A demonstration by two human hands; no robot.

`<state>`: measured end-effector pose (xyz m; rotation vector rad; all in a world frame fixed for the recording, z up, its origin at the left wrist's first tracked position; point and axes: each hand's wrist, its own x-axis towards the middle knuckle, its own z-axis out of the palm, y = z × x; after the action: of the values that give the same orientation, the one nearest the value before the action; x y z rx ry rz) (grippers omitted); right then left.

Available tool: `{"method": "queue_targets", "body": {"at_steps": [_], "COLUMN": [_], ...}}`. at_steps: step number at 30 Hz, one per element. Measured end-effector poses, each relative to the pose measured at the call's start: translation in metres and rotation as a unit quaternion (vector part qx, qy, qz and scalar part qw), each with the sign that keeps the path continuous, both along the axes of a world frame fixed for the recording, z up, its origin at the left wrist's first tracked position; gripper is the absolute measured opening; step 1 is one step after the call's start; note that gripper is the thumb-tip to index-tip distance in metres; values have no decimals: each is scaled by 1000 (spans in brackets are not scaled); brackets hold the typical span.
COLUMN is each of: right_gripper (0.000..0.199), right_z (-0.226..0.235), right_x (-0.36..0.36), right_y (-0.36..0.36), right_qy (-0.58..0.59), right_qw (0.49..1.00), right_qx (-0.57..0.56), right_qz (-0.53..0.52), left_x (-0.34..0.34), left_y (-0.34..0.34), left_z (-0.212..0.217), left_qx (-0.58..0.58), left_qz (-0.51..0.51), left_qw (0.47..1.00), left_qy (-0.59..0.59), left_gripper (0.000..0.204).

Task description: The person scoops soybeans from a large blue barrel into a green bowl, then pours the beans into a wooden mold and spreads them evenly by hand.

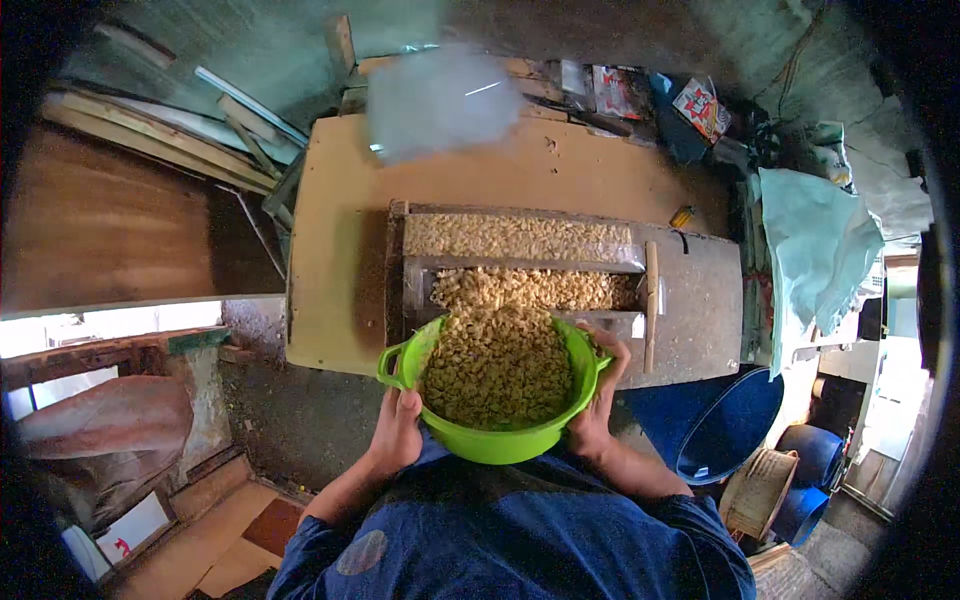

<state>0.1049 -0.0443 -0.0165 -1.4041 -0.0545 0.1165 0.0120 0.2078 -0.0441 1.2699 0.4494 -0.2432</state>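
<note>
A lime-green handled basin (505, 447) is held in front of my body, tilted away from me towards a wooden frame (397, 270). Many small, pale brown, bean-like pieces (497, 370) fill it and spill over its far rim. They run into the frame's middle trough, where a heap of the same pieces (530, 287) lies. My left hand (398, 430) grips the basin's left side, just below the handle. On the other side, my right hand (598, 405) is wrapped round the right handle. The frame's far trough holds more pieces under a clear sheet (520, 237).
The frame rests on a tan board (340, 210). A translucent plastic sheet (440, 105) lies at its far side. Wooden planks (160, 135) lean at the far left. Beyond the right edge are a pale green cloth (815, 240), a blue tub (735, 425) and blue barrels (808, 460).
</note>
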Motion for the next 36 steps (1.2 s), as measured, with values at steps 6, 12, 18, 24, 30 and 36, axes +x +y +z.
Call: {"method": "queue_targets", "body": {"at_steps": [6,12,18,24,30,36], "right_gripper": [123,124,121,119,119,119], "right_z": [2,-2,-2,7,11,2], "right_x": [2,10,11,23,23,27], "right_y": [-22,-45,-67,-87,-110,-138], "right_qy": [-50,20,-2,58,51,52], "right_qw": [999,999,1000,998,997,998], "right_qx": [6,-11,-23,-10,-26,-19], "right_qz": [-16,-23,-17,-33,-47,-41], "left_x": [2,38,36,36,51,61], "left_y": [-18,-44,-53,-76,-100,-128], "left_z": [-11,-6,-26,-26,-31,-26], "left_qx": [6,-87,-61,57,-32,-70], "left_qz": [-14,3,8,-67,-59,-35], "left_qw": [1000,996,996,996,998,997], "left_qy": [-6,22,70,8,21,17], "left_gripper": [89,86,84,78,79,83]}}
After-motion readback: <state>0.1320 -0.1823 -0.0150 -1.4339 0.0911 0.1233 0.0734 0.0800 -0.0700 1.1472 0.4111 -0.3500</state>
